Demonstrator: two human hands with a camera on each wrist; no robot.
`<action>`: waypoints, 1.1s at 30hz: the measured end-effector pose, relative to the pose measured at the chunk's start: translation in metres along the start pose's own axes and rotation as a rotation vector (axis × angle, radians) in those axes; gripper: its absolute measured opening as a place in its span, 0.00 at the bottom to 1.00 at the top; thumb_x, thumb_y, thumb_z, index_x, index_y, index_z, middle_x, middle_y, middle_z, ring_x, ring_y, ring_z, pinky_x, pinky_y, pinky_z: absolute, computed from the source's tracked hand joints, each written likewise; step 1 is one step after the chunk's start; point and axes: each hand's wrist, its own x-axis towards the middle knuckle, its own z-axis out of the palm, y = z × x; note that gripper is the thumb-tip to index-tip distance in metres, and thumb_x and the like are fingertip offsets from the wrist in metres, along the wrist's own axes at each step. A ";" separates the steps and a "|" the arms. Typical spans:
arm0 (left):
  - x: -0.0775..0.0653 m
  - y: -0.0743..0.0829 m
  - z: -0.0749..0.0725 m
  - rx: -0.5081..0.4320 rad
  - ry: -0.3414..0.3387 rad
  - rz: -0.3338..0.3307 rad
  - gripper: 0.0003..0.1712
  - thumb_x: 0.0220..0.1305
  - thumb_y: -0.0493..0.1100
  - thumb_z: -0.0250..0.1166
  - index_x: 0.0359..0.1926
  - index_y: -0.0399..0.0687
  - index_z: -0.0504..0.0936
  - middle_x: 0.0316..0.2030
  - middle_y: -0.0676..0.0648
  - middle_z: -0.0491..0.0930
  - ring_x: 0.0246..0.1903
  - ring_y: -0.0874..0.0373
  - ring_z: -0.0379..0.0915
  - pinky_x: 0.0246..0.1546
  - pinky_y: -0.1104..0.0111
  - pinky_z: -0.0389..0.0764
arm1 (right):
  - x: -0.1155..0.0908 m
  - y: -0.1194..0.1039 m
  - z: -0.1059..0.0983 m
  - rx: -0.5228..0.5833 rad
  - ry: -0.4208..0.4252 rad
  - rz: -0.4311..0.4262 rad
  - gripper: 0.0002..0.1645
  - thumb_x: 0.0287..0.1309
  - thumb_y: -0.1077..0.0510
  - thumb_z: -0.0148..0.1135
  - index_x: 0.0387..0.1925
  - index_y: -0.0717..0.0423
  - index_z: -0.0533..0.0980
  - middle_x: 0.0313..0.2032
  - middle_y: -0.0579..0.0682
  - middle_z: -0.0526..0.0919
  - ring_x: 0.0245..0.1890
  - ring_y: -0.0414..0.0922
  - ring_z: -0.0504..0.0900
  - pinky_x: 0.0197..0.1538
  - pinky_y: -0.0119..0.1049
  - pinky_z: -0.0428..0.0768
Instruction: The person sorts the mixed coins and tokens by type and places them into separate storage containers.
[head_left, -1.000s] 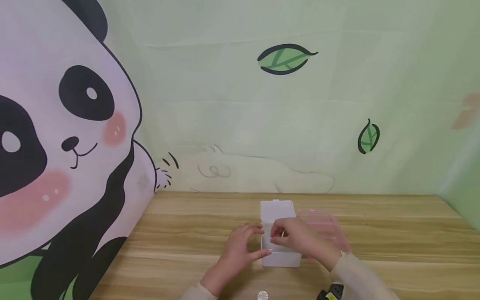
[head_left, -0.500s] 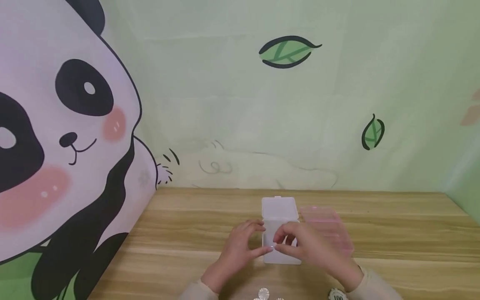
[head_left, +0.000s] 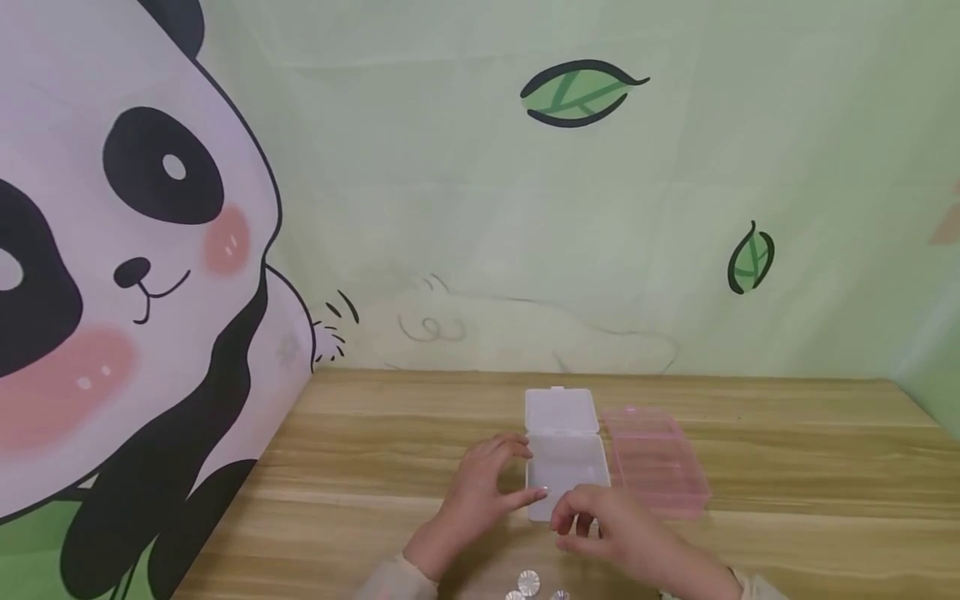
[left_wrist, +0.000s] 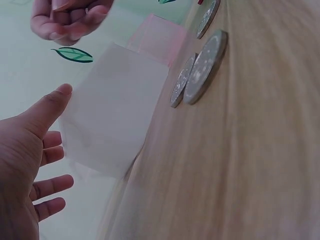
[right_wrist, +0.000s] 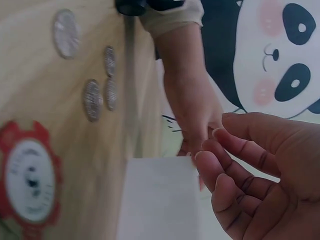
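A white plastic box [head_left: 566, 467] stands on the table with its lid [head_left: 561, 410] folded back on the far side. My left hand [head_left: 480, 487] is at the box's left side, fingers spread and thumb reaching along the near left corner. Over the near right corner hovers my right hand [head_left: 618, 529], its fingers loosely bent. In the right wrist view nothing shows between those fingers [right_wrist: 232, 172]. Several silver coins [left_wrist: 205, 67] lie on the table on the near side of the box. The inside of the box is partly covered by the right hand.
A pink translucent tray [head_left: 660, 467] with compartments stands just right of the white box. Close to the coins lies a red-rimmed chip [right_wrist: 31, 180] with a white face. A panda backdrop [head_left: 150, 250] borders the table at the left and back.
My right hand has drawn back from inside the white box toward its near right corner. The left hand keeps its place. The head view has tilted down slightly, showing more coins.
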 end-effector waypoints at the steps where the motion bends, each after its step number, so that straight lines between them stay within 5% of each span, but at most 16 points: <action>1: 0.000 0.000 0.000 0.001 0.003 0.001 0.23 0.50 0.55 0.73 0.44 0.51 0.79 0.54 0.50 0.80 0.57 0.53 0.74 0.60 0.53 0.71 | -0.001 0.000 0.002 0.009 -0.015 0.006 0.03 0.56 0.60 0.66 0.32 0.54 0.79 0.30 0.40 0.81 0.30 0.25 0.73 0.30 0.26 0.77; 9: 0.001 0.001 0.000 -0.014 -0.019 -0.007 0.23 0.51 0.56 0.72 0.45 0.51 0.79 0.55 0.50 0.79 0.58 0.53 0.73 0.61 0.53 0.70 | -0.009 0.005 0.015 -0.021 -0.076 -0.001 0.03 0.55 0.60 0.66 0.31 0.55 0.79 0.28 0.39 0.81 0.29 0.25 0.72 0.32 0.24 0.77; 16: 0.000 -0.001 0.000 0.001 -0.019 -0.014 0.23 0.51 0.56 0.72 0.45 0.51 0.79 0.56 0.51 0.79 0.58 0.52 0.73 0.62 0.53 0.70 | -0.012 0.012 0.029 -0.082 -0.167 0.090 0.04 0.52 0.57 0.69 0.28 0.51 0.79 0.26 0.36 0.78 0.26 0.24 0.70 0.29 0.22 0.73; 33: 0.000 -0.001 -0.001 0.005 -0.007 0.000 0.23 0.51 0.56 0.72 0.44 0.52 0.79 0.55 0.51 0.79 0.57 0.53 0.73 0.62 0.55 0.70 | -0.010 0.018 0.048 -0.315 -0.220 0.102 0.08 0.40 0.62 0.70 0.26 0.51 0.79 0.23 0.38 0.72 0.24 0.26 0.68 0.28 0.22 0.71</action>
